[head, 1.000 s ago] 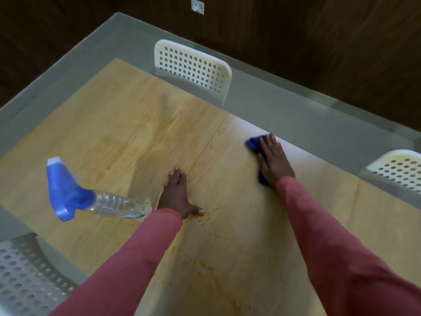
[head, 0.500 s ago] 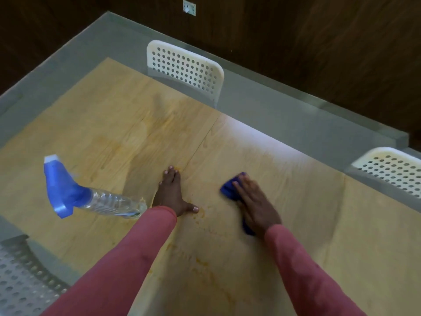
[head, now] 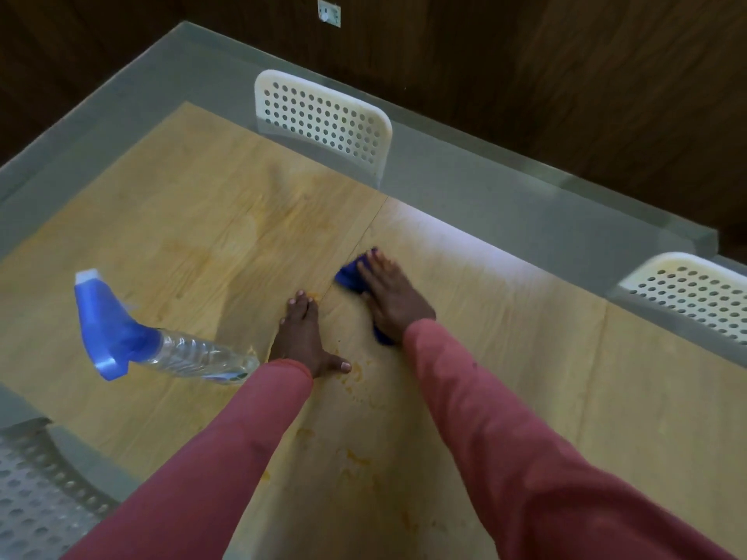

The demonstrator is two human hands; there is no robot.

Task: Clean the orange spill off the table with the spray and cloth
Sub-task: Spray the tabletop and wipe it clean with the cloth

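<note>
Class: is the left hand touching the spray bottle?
Apart. The head view shows the left hand flat on the table, with the sleeve, not the hand, beside the spray bottle.

Right hand flat on blue cloth, left hand on table beside spray bottle.

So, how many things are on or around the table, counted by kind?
Spray bottle: 1
Blue cloth: 1
White perforated chairs: 3
Total: 5
</note>
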